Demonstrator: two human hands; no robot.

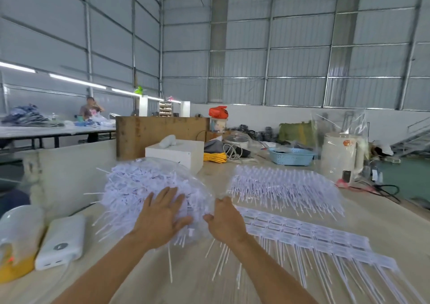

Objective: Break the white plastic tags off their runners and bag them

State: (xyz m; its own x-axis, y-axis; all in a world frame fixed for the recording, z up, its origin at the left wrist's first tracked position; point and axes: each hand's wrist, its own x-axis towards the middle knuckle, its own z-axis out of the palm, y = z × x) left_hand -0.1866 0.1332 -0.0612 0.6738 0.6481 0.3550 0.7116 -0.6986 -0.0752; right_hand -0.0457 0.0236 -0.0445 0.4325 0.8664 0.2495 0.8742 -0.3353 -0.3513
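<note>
A clear plastic bag (149,171) bulging with loose white tags lies on the table left of centre. My left hand (162,213) rests flat on the bag's near side, fingers spread. My right hand (223,220) pinches the bag's right edge between thumb and fingers. Tags still on their runners (309,234) lie in flat rows to the right of my hands. A second heap of white tags (283,187) sits behind them. Several loose white stems (218,262) lie on the table under my wrists.
A white power bank (62,241) and a white-and-yellow container (16,241) lie near left. Behind stand a white box (176,152), a blue basket (290,156), a white kettle (342,154) and cables. A person sits at a far-left table.
</note>
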